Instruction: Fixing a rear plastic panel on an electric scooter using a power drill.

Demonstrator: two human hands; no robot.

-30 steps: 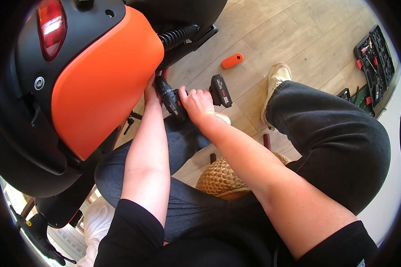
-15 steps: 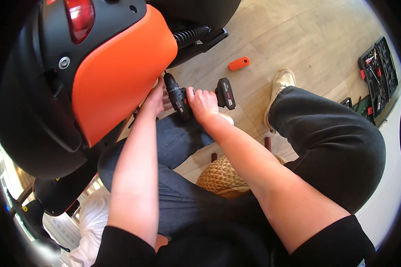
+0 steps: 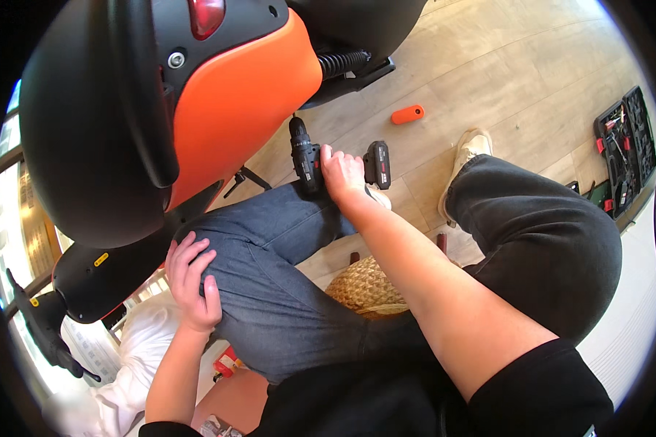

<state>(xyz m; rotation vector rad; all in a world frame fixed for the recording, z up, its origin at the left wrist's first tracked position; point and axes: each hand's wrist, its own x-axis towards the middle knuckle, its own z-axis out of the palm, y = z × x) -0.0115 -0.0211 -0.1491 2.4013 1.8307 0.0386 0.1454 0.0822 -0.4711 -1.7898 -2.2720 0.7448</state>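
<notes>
My right hand (image 3: 342, 175) is shut on a black cordless drill (image 3: 306, 156), with its battery (image 3: 377, 164) showing to the right of my fingers. The drill's tip is just below the edge of the orange side panel (image 3: 244, 80) on a black scooter (image 3: 88, 131); whether it touches anything there, I cannot tell. My left hand (image 3: 193, 280) is lower left of the drill, resting by my bent left knee (image 3: 233, 247), its fingers apart and lightly curled with nothing in them.
An orange oblong piece (image 3: 408, 114) lies on the wooden floor (image 3: 510, 87). An open black tool case (image 3: 626, 153) lies at the right. A woven seat (image 3: 357, 288) shows between my legs. A person in white (image 3: 131, 364) is partly visible at lower left.
My left hand has left the scooter's panel edge and moved down-left to my knee, opening. The drill stays in my right hand, more upright. The view has shifted, showing more of the scooter.
</notes>
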